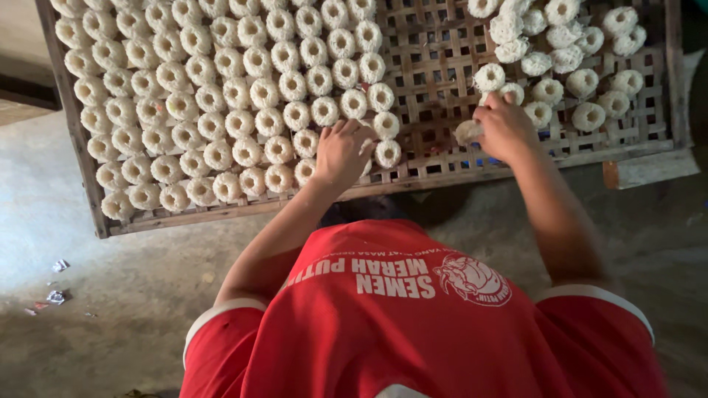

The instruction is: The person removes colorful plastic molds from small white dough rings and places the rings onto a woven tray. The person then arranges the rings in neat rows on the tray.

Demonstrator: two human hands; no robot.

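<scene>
A woven bamboo tray (435,66) in a wooden frame lies on the floor in front of me. Neat rows of white ring-shaped crackers (221,96) fill its left half. A loose pile of the same rings (560,44) sits at its upper right. My left hand (341,153) is at the right end of the rows, fingers bent down over a ring (367,149) next to the last ones (387,152). My right hand (507,129) is at the near edge of the pile and pinches one white ring (467,133) over the bare lattice.
The tray's wooden rim (243,210) runs along the near side, just beyond my red shirt (413,332). Grey concrete floor (96,295) surrounds the tray, with small scraps of paper (57,284) at the left. A wooden block (649,169) sticks out under the tray's right corner.
</scene>
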